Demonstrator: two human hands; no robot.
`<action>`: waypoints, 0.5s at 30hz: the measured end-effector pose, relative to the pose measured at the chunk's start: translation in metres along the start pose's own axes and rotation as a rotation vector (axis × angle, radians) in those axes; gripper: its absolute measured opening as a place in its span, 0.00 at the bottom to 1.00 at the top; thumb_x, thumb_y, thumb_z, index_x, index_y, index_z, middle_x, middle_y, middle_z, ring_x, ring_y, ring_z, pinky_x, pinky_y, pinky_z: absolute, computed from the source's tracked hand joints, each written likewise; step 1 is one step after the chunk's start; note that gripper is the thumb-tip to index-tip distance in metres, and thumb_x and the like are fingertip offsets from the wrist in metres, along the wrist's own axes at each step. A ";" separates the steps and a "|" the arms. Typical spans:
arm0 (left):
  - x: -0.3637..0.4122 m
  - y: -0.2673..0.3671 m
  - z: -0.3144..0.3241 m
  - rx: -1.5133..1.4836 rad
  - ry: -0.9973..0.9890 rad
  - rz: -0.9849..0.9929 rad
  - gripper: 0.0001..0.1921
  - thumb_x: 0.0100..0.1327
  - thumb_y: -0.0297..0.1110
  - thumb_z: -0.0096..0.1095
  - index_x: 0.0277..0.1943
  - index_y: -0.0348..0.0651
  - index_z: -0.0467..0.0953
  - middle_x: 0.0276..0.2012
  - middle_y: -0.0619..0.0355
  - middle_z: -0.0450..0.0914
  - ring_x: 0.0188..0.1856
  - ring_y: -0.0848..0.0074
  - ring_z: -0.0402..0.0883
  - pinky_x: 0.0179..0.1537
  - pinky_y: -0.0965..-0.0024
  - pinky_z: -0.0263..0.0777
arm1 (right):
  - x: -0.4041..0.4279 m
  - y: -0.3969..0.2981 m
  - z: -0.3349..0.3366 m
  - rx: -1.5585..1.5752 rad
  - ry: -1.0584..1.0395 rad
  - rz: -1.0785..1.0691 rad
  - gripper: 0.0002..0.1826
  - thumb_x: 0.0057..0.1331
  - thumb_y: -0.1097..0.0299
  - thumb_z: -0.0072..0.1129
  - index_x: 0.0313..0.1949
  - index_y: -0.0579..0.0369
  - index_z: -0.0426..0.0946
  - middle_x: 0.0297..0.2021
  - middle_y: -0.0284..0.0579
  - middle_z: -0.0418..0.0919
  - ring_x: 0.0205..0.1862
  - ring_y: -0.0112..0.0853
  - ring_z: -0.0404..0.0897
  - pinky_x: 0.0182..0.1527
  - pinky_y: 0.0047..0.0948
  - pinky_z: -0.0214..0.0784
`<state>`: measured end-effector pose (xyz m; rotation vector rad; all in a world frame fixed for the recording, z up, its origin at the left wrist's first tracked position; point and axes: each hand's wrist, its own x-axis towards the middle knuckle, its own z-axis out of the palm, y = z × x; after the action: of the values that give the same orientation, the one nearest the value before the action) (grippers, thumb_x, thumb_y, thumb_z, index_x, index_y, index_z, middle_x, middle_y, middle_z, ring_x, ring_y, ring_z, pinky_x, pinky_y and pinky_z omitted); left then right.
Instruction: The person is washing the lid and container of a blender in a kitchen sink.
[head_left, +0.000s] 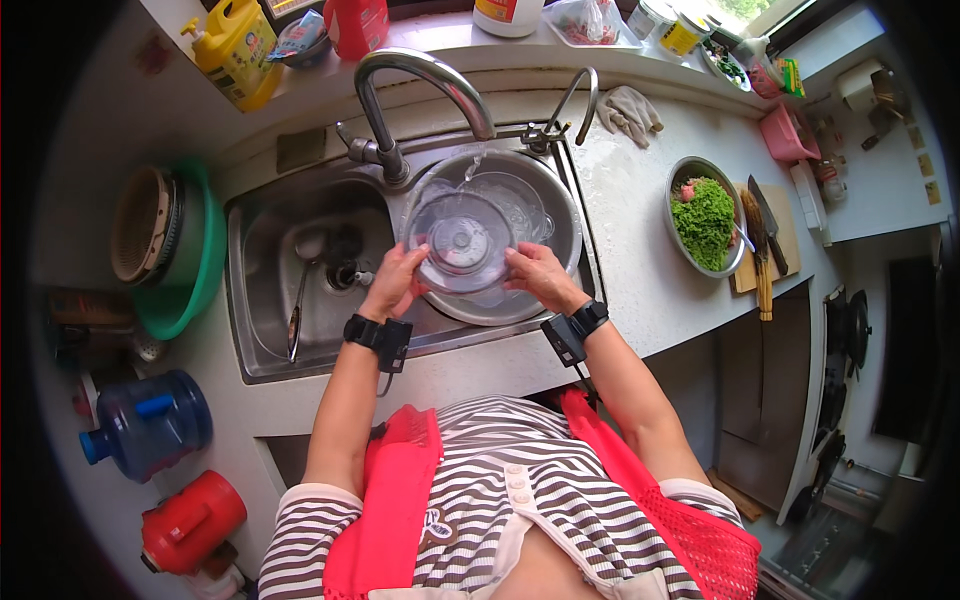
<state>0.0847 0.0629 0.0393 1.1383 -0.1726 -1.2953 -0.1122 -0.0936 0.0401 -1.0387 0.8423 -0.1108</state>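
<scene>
Between my two hands I hold a clear round plastic lid (461, 244) with a raised centre, level above a steel basin. My left hand (401, 277) grips its left rim and my right hand (541, 276) its right rim. The metal basin (568, 247) sits in the right side of the sink and contains water and another clear piece, partly hidden by the lid. From the curved chrome faucet (427, 64) a stream of water (474, 163) falls behind the lid's far edge.
A ladle (298, 307) lies in the left sink bowl (259, 225). To the right stand a bowl of chopped greens (703, 217) and a cutting board (784, 217) bearing a knife (769, 225) and a brush (759, 259). A grey cloth (630, 114) lies behind. Nested basins (214, 247) stand left.
</scene>
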 end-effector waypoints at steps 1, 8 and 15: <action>-0.003 0.002 -0.009 -0.061 0.008 0.024 0.15 0.69 0.28 0.50 0.56 0.35 0.67 0.46 0.54 0.79 0.45 0.70 0.82 0.46 0.63 0.79 | 0.002 -0.004 0.003 -0.039 -0.049 -0.001 0.18 0.71 0.56 0.48 0.43 0.61 0.74 0.34 0.42 0.78 0.34 0.28 0.78 0.38 0.26 0.73; -0.043 0.037 -0.039 0.028 0.145 0.239 0.18 0.69 0.31 0.51 0.59 0.35 0.65 0.49 0.53 0.78 0.47 0.72 0.81 0.47 0.67 0.78 | 0.126 -0.001 -0.029 0.315 0.199 0.183 0.15 0.66 0.66 0.53 0.45 0.67 0.71 0.38 0.51 0.76 0.41 0.39 0.79 0.44 0.36 0.76; -0.053 0.032 -0.047 0.102 0.201 0.249 0.18 0.70 0.30 0.49 0.61 0.37 0.65 0.50 0.55 0.77 0.49 0.74 0.79 0.47 0.69 0.78 | 0.195 0.040 -0.041 -0.260 0.539 0.112 0.11 0.63 0.68 0.49 0.35 0.63 0.78 0.27 0.52 0.78 0.38 0.46 0.81 0.42 0.35 0.74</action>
<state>0.1194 0.1278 0.0645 1.2829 -0.2256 -0.9549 -0.0161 -0.1904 -0.1112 -1.2225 1.4306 -0.1949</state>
